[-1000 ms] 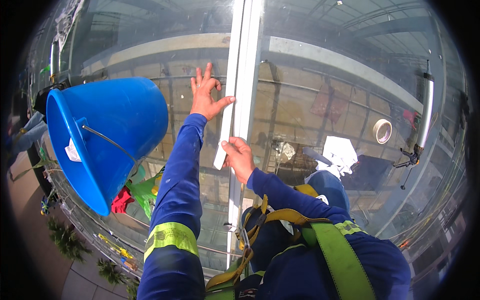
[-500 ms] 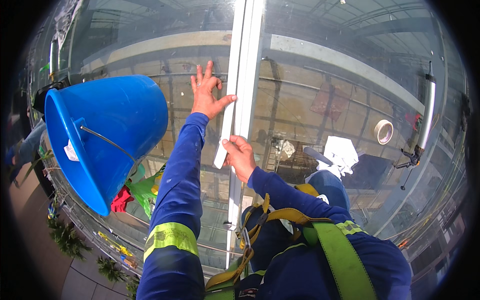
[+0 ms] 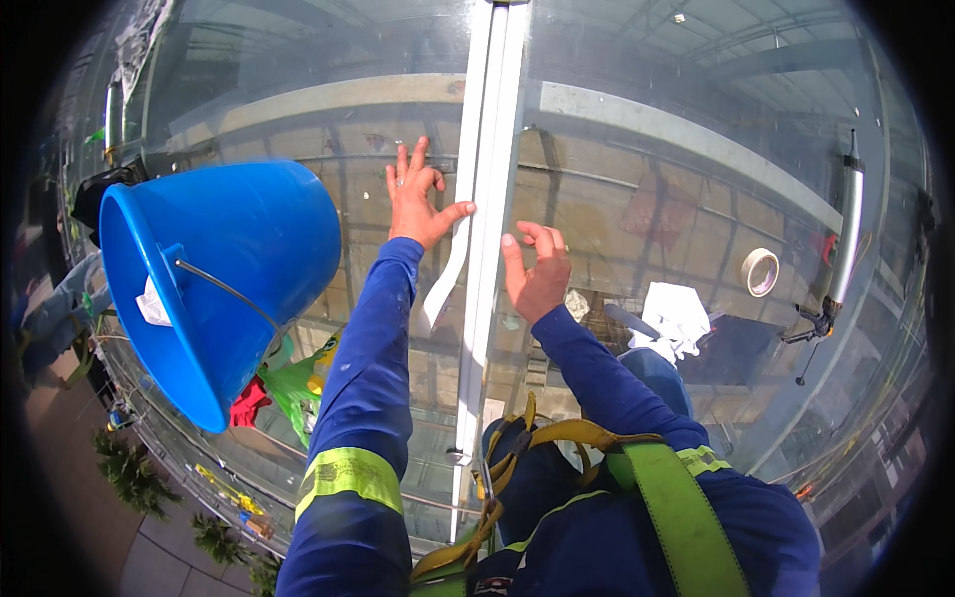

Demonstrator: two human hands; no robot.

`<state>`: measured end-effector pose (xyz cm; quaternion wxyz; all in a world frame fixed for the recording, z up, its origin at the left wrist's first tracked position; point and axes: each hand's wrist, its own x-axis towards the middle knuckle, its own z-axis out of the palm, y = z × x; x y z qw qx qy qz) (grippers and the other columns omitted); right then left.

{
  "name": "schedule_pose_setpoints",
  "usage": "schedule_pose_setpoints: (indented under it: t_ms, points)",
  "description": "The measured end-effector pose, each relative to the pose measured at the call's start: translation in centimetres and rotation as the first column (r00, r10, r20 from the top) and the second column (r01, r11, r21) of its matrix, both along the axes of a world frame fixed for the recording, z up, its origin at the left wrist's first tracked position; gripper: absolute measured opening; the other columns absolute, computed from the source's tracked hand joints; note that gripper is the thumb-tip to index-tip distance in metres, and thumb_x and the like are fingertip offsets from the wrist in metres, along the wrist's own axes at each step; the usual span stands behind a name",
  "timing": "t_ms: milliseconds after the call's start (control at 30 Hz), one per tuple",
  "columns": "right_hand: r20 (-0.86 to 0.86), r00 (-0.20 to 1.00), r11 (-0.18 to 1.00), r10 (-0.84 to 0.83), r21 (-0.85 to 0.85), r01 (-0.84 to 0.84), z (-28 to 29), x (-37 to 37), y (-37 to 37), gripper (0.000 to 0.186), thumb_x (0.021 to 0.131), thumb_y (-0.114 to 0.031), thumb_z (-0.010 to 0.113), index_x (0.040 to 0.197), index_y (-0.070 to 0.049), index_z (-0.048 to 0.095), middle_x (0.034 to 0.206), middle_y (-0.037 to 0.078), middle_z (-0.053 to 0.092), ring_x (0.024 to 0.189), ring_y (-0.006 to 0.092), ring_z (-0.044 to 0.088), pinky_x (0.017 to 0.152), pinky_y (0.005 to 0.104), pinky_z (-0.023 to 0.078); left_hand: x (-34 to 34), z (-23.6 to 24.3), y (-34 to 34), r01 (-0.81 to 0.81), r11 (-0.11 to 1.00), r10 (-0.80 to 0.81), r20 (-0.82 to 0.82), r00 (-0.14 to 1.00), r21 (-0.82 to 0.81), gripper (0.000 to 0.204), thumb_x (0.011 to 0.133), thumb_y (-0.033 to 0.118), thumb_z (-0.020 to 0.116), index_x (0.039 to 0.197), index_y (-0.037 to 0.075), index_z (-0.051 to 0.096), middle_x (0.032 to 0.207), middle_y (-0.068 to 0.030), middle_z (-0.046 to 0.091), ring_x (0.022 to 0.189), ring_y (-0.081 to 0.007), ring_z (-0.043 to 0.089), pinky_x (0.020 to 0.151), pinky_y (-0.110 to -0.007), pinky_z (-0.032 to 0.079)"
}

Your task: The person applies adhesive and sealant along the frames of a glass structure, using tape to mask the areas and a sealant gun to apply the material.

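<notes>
Glass façade fills the frame, glossy and reflective. White mullion strip [image 3: 487,199] runs vertically at centre, smooth, with a loose white tape strip [image 3: 445,289] peeling off. My left hand [image 3: 416,204] lies splayed, thumb on it; my right hand [image 3: 535,274] presses open-palmed beside. Blue plastic bucket [image 3: 214,284] hangs left.
</notes>
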<state>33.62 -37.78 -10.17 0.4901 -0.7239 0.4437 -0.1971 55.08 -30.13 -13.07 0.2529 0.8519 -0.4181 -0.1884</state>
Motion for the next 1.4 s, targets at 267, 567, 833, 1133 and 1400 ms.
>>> schedule_pose_setpoints:
  t_ms: [267,567,833,1133,1400]
  points:
    - [-0.54,0.828,0.863,-0.15,-0.48,-0.157,-4.2,4.3,-16.5,0.062,0.096,-0.054,0.053,0.147,-0.019,0.046,0.148,0.014,0.034,0.147,0.034,0.025,0.117,0.0638,0.015,5.1,2.0,-7.7,0.08,0.981,-0.109,0.159,0.981,0.179,0.079,0.034,0.061,0.095,0.088,0.013,0.064,0.134,-0.0101,0.044,0.133,-0.0413,0.033,0.112,-0.056,0.021]
    - [-0.637,0.764,0.923,-0.105,-0.349,-0.164,-3.1,5.2,-16.4,0.065,0.094,-0.053,0.056,0.149,-0.022,0.042,0.152,0.014,0.029,0.149,0.0313,0.019,0.119,0.0611,0.01,14.9,0.3,-23.0,-0.011,0.999,0.015,0.094,0.995,-0.041,0.057,0.046,0.052,0.095,0.076,0.012,0.068,0.118,-0.0023,0.057,0.124,-0.0262,0.041,0.107,-0.047,0.026]
    - [-0.706,0.702,0.933,-0.093,-0.307,-0.185,-3.1,5.2,-17.2,0.067,0.093,-0.054,0.056,0.15,-0.023,0.039,0.154,0.014,0.027,0.151,0.0314,0.015,0.12,0.0595,0.007,13.8,-1.4,-23.2,0.142,0.962,-0.047,0.373,0.927,-0.232,0.029,0.083,0.039,0.08,0.108,0.024,0.078,0.116,-0.0046,0.058,0.119,-0.0252,0.05,0.105,-0.046,0.029]
    - [-0.722,0.687,0.928,-0.079,-0.305,-0.213,-2.9,5.6,-17.2,0.068,0.093,-0.056,0.054,0.15,-0.022,0.041,0.154,0.016,0.028,0.151,0.0324,0.015,0.119,0.0604,0.007,14.5,-2.5,-23.3,0.1,0.954,0.016,0.382,0.924,-0.282,0.026,0.088,0.031,0.075,0.113,0.023,0.075,0.118,-0.0038,0.063,0.115,-0.0261,0.054,0.101,-0.044,0.033]
    - [-0.733,0.68,0.941,-0.027,-0.247,-0.229,-2.9,5.5,-17.4,0.069,0.096,-0.054,0.051,0.152,-0.017,0.036,0.155,0.019,0.022,0.151,0.0342,0.01,0.118,0.0603,0.005,17.6,-1.2,-26.1,0.005,0.961,0.038,0.15,0.988,-0.275,0.032,0.075,0.029,0.086,0.102,0.016,0.076,0.088,0.0008,0.073,0.085,-0.0173,0.067,0.082,-0.034,0.043]
